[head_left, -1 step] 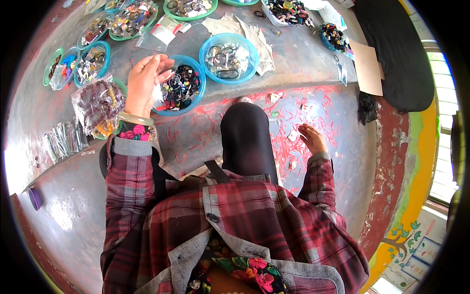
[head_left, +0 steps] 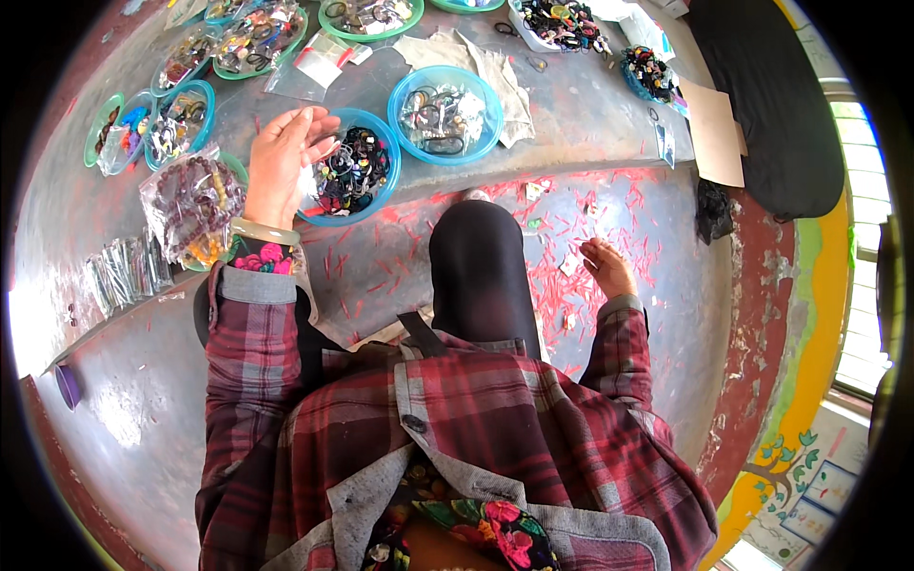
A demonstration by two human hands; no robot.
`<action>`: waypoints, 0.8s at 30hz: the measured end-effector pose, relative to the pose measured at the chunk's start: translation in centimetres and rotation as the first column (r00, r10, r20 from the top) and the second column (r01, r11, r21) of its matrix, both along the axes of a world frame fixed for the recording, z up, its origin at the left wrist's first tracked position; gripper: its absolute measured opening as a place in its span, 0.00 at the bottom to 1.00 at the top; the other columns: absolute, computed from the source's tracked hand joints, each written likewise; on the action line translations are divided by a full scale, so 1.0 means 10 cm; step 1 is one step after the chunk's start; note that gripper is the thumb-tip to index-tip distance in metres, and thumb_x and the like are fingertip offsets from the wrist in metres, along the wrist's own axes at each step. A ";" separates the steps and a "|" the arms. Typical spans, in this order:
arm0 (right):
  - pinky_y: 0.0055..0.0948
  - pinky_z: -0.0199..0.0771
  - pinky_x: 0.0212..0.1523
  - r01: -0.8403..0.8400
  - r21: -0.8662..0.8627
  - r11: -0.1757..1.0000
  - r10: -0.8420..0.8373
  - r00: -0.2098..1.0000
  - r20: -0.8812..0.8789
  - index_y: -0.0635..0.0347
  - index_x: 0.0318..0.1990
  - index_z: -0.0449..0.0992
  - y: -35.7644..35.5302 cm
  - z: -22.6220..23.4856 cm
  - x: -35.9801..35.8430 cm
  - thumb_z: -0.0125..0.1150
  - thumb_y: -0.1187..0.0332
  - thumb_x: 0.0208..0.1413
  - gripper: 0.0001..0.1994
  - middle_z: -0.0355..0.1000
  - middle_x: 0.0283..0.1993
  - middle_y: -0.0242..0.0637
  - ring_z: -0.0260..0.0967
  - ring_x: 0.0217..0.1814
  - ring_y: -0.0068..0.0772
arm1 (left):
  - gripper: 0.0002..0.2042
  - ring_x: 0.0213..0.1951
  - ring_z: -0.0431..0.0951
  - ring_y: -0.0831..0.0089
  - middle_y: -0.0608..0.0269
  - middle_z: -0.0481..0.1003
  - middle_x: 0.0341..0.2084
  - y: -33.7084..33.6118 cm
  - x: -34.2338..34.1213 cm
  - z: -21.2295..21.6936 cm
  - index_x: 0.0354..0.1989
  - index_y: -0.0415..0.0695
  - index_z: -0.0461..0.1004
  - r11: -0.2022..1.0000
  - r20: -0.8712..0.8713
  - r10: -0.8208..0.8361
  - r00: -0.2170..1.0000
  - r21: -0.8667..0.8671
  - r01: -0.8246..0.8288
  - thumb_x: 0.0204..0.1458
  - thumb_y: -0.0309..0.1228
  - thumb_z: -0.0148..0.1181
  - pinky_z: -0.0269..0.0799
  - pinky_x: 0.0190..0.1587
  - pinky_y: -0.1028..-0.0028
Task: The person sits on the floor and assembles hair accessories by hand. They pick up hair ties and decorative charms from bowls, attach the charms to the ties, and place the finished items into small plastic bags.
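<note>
My left hand (head_left: 284, 164) is raised at the near left edge of a blue bowl (head_left: 393, 176), its fingers loosely bent and apart. A pale patch shows beside its palm; I cannot tell what it is. Black hair ties with small coloured ornaments (head_left: 354, 171) fill the bowl. To its right, a second blue bowl (head_left: 495, 107) contains hair ties in clear packets (head_left: 443, 114). My right hand (head_left: 609, 269) hovers above the lower floor, fingers spread and nothing visible in them. A clear bag of dark red and amber beads (head_left: 190, 205) lies left of my left wrist.
Several more bowls of small accessories (head_left: 257, 38) stand at the far left. A white tub of hair ties (head_left: 562, 24) and brown cardboard (head_left: 714, 133) are at the far right. Red scraps (head_left: 571, 285) litter the floor below the raised step. Slim clear packets (head_left: 129, 271) lie left.
</note>
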State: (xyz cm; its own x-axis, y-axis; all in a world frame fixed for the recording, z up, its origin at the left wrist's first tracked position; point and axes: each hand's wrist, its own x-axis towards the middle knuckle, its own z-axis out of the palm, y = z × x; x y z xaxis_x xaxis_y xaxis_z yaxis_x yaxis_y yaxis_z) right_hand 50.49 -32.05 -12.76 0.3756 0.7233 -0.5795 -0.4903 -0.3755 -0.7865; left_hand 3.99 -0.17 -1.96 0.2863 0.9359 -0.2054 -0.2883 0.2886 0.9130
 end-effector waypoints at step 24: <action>0.22 0.69 0.21 -0.180 -0.512 0.840 0.377 0.872 0.313 0.55 0.51 0.67 -0.12 -0.20 0.39 0.49 0.57 0.57 0.18 0.74 0.36 0.45 0.74 0.32 0.34 | 0.12 0.40 0.75 0.70 0.53 0.74 0.35 -0.03 0.00 0.04 0.41 0.34 0.69 1.000 -0.018 -0.027 0.999 0.008 0.027 0.57 0.32 0.48 0.72 0.41 0.73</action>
State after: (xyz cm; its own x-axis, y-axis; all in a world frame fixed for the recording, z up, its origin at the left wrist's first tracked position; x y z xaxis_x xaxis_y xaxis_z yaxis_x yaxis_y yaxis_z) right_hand 54.39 -33.26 -14.77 0.4614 0.5233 -0.7164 -0.0017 -0.8070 -0.5906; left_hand 4.00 -0.42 -1.54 0.3076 0.9296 -0.2028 -0.2641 0.2882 0.9204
